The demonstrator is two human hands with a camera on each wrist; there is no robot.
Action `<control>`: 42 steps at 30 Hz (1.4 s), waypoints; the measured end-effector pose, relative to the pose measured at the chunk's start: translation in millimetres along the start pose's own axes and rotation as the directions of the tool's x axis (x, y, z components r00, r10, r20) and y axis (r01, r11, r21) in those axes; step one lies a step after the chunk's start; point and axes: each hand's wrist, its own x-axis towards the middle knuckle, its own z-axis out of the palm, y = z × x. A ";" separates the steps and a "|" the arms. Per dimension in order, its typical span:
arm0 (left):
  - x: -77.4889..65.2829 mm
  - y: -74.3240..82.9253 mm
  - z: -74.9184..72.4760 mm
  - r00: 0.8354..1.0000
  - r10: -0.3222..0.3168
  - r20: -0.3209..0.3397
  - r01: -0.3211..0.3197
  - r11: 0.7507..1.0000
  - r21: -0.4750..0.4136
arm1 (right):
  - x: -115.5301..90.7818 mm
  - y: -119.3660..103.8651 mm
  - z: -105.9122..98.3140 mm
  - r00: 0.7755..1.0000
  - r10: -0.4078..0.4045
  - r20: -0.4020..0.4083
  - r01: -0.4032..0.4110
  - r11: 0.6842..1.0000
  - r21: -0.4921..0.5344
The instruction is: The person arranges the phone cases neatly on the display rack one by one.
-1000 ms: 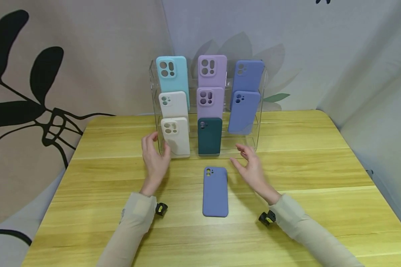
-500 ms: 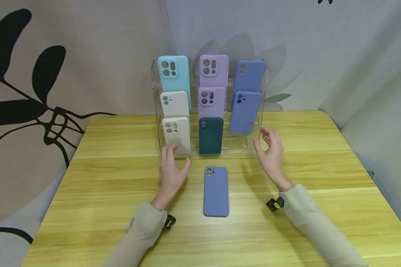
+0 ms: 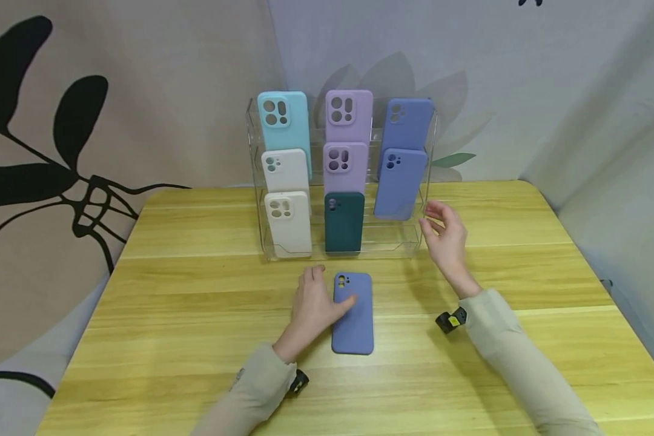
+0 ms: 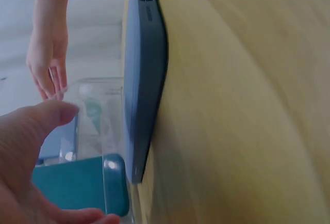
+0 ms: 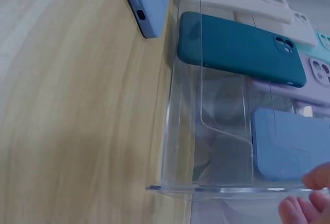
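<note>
A blue-purple phone case (image 3: 353, 327) lies flat on the table, camera cutouts toward the rack. My left hand (image 3: 315, 306) is at its left side, thumb extended over the case and fingers apart; I cannot tell whether the thumb touches it. In the left wrist view the case (image 4: 142, 74) appears edge-on beside the thumb. My right hand (image 3: 448, 242) is at the right side of the clear display rack (image 3: 395, 247), fingers loosely bent. In the right wrist view its fingertips (image 5: 294, 211) are close to the rack's side wall; contact is unclear.
The rack holds cases in three columns: turquoise (image 3: 294, 136) above two white ones (image 3: 291, 230), two lilac (image 3: 354, 130) above dark green (image 3: 343, 227), and two blue (image 3: 400, 188) at right. A patterned cloth (image 3: 196, 91) hangs behind the wooden table (image 3: 169, 290).
My left hand has moved right and nearer, from the rack's left front to the blue-purple case. My right hand has shifted right to the rack's side and stayed there. The cases have not moved.
</note>
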 end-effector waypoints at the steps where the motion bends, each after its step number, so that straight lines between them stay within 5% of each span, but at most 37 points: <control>1: -0.8 2.0 1.4 1.000 -0.006 0.022 0.006 1.000 0.008 | 0.8 -0.4 -0.3 1.000 0.011 0.004 -0.011 1.000 -0.003; 14: -0.3 24.6 22.6 0.994 0.025 0.108 -0.040 0.990 0.139 | 3.9 -5.9 0.4 0.998 0.058 0.006 -0.058 0.998 -0.021; 24: 6.5 40.9 34.7 0.990 -0.032 0.136 -0.016 0.940 0.340 | 4.7 3.2 -1.6 0.998 0.052 0.027 -0.051 0.999 -0.018; 35: 12.5 47.4 39.4 0.984 -0.060 0.170 0.000 0.943 0.333 | 6.1 2.2 -2.3 0.997 0.070 0.029 -0.070 0.998 0.003; 42: 13.2 57.5 40.3 0.980 0.004 0.197 -0.054 0.967 0.248 | 6.8 3.8 -2.2 0.997 0.067 0.036 -0.066 0.998 -0.014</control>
